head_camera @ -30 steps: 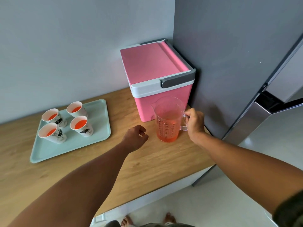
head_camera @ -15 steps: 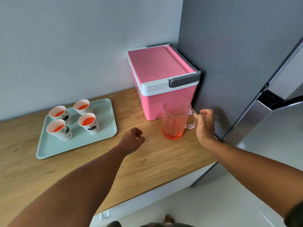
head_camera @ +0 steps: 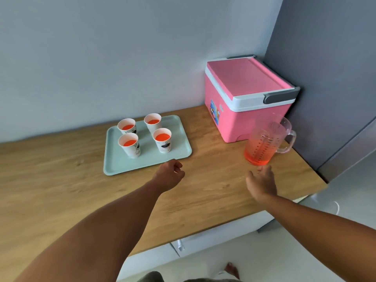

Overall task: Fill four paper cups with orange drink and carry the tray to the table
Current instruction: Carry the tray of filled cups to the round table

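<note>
While four paper cups [head_camera: 145, 136] stand upright in a two-by-two block on the pale mint tray [head_camera: 122, 165], each holds orange drink partway up its white inside. The tray is a smooth rounded-corner rectangle with a low raised rim, lying flat on the wood-grain tabletop [head_camera: 61, 190] near the wall. To its right stands a clear plastic measuring pitcher [head_camera: 264, 139], printed with scale marks and fitted with a loop handle, with a shallow layer of orange drink at the bottom. Just behind it sits a pink cooler box [head_camera: 244, 98], closed, with a white band and a grey latch. The left hand [head_camera: 169, 176] hovers just beside the tray's near edge, its grip loosely curled and holding nothing. The right hand [head_camera: 261, 183] hangs just short of the pitcher's base, fingers relaxed and spread, holding nothing.
</note>
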Demonstrator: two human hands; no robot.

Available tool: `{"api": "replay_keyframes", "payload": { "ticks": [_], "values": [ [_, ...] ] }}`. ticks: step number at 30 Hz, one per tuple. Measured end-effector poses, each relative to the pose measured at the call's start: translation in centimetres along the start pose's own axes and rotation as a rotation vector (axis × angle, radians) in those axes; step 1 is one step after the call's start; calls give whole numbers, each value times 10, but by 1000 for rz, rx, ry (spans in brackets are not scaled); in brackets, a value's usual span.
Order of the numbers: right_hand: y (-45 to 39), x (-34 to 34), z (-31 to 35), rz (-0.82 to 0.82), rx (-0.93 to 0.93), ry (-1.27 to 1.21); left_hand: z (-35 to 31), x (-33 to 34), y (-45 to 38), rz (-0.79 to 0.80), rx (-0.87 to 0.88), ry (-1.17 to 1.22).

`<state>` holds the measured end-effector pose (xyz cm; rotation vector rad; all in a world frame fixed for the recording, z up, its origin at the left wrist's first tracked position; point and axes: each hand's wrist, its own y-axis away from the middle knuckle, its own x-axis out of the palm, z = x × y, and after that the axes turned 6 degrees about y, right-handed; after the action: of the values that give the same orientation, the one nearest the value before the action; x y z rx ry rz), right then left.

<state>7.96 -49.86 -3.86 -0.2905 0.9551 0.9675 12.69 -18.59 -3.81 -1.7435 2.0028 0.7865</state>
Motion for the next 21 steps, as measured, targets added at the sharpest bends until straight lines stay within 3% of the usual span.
{"api": "replay_keyframes", "payload": {
  "ticks": [8,21],
  "values": [
    [45,66,95,286,-198,132,62,-69,32,-133,-112,50],
    [14,124,204,463,-439,117,81,-126,22,-449,-227,116]
  ]
}}
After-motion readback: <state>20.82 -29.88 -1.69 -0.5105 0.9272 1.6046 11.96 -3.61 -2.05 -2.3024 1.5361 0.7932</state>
